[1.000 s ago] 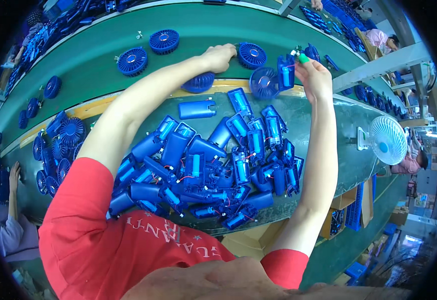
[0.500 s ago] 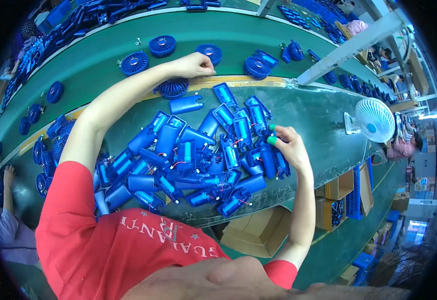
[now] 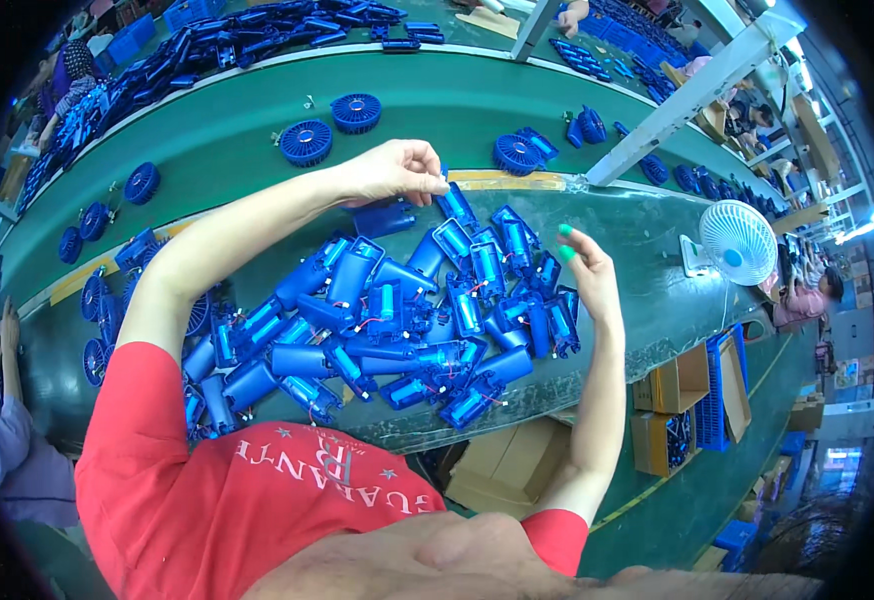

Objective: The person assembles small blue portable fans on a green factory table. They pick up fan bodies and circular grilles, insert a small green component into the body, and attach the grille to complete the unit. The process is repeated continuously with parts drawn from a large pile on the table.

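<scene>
My left hand [image 3: 400, 172] is over the far edge of a pile of blue handheld-fan handle housings [image 3: 354, 275]. Its thumb and fingers are pinched together; what they hold, if anything, I cannot make out. Right below the fingertips lies one open blue housing [image 3: 456, 207], and a smooth blue housing [image 3: 382, 217] is partly covered by the hand. My right hand [image 3: 594, 278] hovers at the right side of the pile, thumb and forefinger apart and nothing between them. Green finger covers sit on those two tips. Many housings show battery cells and thin wires with white plugs.
Round blue fan heads [image 3: 306, 143] lie on the green belt [image 3: 227, 130] beyond the bench. A white desk fan [image 3: 737, 242] stands at the right, near a slanted metal post [image 3: 697, 95]. Cardboard boxes [image 3: 507, 465] sit below the bench edge. Another person's hands [image 3: 5, 340] are at far left.
My left hand has drawn back from the belt to the pile's far edge. My right hand has lifted off the housings. The fan heads near my left hand no longer show.
</scene>
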`<action>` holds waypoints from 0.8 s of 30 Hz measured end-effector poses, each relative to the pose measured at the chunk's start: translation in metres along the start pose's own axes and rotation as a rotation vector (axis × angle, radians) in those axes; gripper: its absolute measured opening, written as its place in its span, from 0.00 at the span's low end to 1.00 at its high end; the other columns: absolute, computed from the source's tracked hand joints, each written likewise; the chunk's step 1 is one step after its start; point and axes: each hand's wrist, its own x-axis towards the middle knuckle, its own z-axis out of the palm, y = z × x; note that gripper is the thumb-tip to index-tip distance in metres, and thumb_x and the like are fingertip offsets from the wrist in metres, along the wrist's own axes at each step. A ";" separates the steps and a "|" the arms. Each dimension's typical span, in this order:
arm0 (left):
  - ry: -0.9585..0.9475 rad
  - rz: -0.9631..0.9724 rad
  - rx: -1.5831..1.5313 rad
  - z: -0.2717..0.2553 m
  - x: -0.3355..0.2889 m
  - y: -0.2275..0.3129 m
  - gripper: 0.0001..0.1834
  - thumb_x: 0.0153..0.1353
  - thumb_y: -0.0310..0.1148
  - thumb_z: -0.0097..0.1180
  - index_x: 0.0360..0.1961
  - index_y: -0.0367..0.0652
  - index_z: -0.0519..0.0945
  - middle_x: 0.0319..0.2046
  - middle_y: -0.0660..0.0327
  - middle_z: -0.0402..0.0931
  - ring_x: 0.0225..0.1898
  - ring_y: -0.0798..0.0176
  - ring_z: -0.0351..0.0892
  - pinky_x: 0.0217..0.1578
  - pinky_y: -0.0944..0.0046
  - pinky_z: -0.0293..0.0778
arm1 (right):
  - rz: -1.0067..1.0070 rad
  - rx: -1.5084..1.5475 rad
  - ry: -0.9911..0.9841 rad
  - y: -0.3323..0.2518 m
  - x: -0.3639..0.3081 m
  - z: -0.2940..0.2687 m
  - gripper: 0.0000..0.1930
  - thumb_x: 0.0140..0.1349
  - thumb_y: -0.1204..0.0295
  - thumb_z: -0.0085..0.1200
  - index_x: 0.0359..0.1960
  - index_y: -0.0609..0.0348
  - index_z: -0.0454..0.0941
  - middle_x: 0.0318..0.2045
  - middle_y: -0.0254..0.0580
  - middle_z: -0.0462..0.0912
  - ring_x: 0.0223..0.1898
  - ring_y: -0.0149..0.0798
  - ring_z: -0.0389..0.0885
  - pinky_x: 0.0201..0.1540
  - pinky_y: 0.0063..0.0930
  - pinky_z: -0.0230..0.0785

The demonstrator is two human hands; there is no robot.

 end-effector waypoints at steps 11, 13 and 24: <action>-0.108 -0.036 -0.039 0.010 -0.010 -0.010 0.15 0.58 0.27 0.59 0.47 0.38 0.75 0.35 0.64 0.77 0.37 0.73 0.76 0.40 0.71 0.73 | -0.140 -0.534 -0.254 0.025 0.001 0.003 0.10 0.56 0.74 0.57 0.40 0.59 0.80 0.48 0.39 0.76 0.55 0.42 0.68 0.59 0.33 0.60; -0.105 0.002 0.035 0.012 -0.009 -0.013 0.14 0.57 0.26 0.60 0.45 0.37 0.76 0.36 0.65 0.77 0.37 0.74 0.75 0.42 0.72 0.72 | -0.167 -0.486 -0.246 0.031 0.003 0.004 0.08 0.57 0.74 0.56 0.39 0.60 0.80 0.45 0.39 0.77 0.52 0.41 0.70 0.57 0.32 0.61; -0.105 0.037 -0.042 0.041 -0.006 -0.002 0.12 0.58 0.28 0.60 0.44 0.37 0.79 0.36 0.64 0.80 0.38 0.74 0.78 0.44 0.73 0.73 | -0.036 0.062 -0.109 -0.051 -0.003 0.070 0.06 0.62 0.72 0.53 0.34 0.63 0.79 0.23 0.24 0.74 0.26 0.18 0.67 0.30 0.15 0.60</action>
